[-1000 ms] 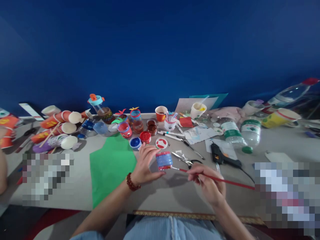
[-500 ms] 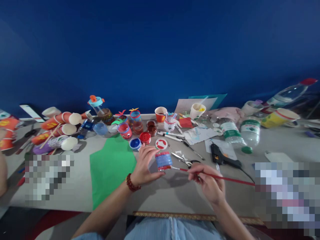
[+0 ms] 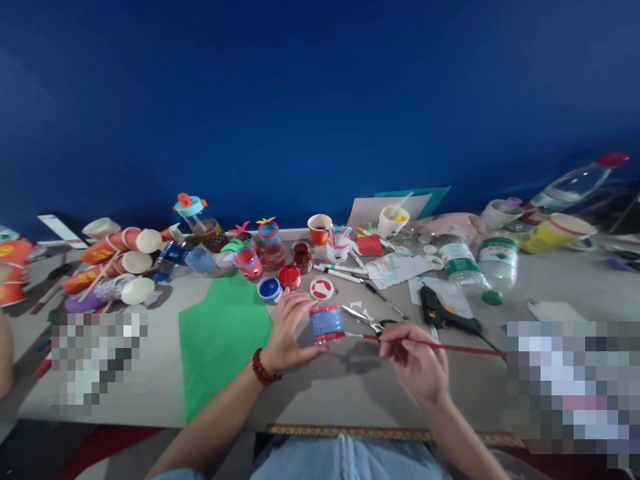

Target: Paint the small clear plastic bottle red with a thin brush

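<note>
We pinched a blue-and-red container (image 3: 327,323) in our left hand (image 3: 286,338) and a red paintbrush (image 3: 470,348) in our right hand (image 3: 419,363).

sheet (image 3: 220,347) left of jar (image 3: 326,323) | scissors (image 3: 367,322) right | glue gun (image 3: 443,311) farther right

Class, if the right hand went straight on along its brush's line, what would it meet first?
Most likely the blue-and-red container in the left hand. The brush in the right hand points at its lower red band, the tip apparently right there, though depth leaves contact unclear.
</note>
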A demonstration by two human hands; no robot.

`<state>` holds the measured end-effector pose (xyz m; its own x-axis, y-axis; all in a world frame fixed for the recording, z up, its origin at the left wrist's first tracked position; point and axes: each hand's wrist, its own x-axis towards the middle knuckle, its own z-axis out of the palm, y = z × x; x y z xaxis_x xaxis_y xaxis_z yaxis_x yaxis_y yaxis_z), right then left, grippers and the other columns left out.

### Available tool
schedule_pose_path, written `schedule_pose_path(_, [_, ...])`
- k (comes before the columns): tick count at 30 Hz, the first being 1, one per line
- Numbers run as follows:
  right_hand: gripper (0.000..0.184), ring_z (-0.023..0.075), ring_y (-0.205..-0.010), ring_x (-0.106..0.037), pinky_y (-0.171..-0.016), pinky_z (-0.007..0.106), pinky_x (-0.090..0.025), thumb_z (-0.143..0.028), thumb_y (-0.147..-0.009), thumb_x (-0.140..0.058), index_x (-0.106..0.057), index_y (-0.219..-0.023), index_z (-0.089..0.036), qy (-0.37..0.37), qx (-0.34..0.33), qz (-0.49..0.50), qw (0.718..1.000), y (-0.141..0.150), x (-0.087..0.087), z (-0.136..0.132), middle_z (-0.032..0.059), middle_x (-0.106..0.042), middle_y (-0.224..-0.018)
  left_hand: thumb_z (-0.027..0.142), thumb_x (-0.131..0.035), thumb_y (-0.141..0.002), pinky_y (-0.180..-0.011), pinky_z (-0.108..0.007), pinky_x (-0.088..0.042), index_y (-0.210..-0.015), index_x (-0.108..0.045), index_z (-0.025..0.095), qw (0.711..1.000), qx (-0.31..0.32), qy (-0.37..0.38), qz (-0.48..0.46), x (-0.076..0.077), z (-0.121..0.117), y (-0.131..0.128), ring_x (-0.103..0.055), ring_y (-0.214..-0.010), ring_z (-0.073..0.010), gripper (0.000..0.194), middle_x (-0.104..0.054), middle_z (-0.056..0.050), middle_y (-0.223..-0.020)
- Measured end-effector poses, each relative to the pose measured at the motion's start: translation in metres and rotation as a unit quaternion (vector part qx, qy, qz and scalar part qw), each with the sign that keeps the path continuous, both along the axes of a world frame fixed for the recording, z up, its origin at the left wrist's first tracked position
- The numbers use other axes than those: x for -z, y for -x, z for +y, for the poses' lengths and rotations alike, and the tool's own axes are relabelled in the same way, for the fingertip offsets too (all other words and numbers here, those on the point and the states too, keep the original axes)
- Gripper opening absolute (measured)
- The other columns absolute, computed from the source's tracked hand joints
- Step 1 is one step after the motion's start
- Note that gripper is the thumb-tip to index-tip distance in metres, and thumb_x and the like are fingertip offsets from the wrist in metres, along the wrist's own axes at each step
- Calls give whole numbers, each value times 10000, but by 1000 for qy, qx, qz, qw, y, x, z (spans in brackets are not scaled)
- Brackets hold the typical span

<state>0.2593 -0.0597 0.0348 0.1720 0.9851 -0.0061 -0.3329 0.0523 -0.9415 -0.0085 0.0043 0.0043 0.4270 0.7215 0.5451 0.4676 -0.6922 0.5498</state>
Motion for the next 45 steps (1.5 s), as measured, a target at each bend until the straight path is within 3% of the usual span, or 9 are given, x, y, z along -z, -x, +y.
schedule_pose_path(7, [200,165,-449,-609,-409,220,-411,-241,-700,-634,-821,-673,-176,-33,45,-2,998,-9,-2,1,91,-693,-533,732,-690,-813,-1191,-638,-347,-1395,-550,207,1000,0,-1,-10,2,0,0,-605,-1235,-343,796,-646,-154,-1284])
schedule_pose_path(14, [183,160,-454,-635,-420,206,-432,-228,-682,-652,-828,-677,-180,-28,6,17,999,3,-5,1,88,-716,-560,727,-704,-806,-1160,-626,-378,-1402,-546,205,1000,3,-7,-13,4,1,1,-608,-1219,-348,808,-647,-155,-1279])
schedule_pose_path(22, [221,157,-448,-617,-410,202,-419,-207,-694,-611,-831,-680,-185,-75,47,-11,996,-9,-5,-2,81,-694,-520,742,-697,-807,-1186,-647,-339,-1388,-551,205,1000,7,-6,-24,3,1,1,-608,-1216,-348,805,-644,-155,-1276])
schedule_pose_path(30, [207,161,-464,-635,-416,207,-432,-207,-695,-628,-833,-697,-184,-66,-2,11,998,3,-4,-1,81,-703,-571,754,-680,-816,-1179,-656,-351,-1399,-541,209,999,13,-14,-30,2,2,0,-608,-1213,-349,809,-638,-150,-1270])
schedule_pose_path(36, [228,160,-468,-636,-426,204,-438,-204,-704,-612,-839,-706,-184,-69,37,-18,997,-12,3,-2,88,-709,-550,740,-691,-815,-1182,-651,-344,-1403,-538,205,999,14,-10,-29,3,1,1,-604,-1222,-349,809,-642,-154,-1272])
schedule_pose_path(41, [238,151,-456,-602,-417,198,-416,-207,-711,-599,-835,-703,-185,-101,34,-8,994,-5,-7,-2,80,-680,-509,724,-726,-787,-1168,-651,-367,-1389,-555,207,1000,11,-9,-27,5,1,1,-613,-1217,-356,811,-651,-158,-1268])
schedule_pose_path(45, [212,167,-459,-627,-402,204,-423,-209,-694,-619,-829,-684,-180,-81,12,2,997,4,-10,-1,81,-684,-528,748,-701,-797,-1149,-645,-394,-1382,-555,207,1000,8,-12,-28,3,1,0,-616,-1212,-354,809,-649,-161,-1266])
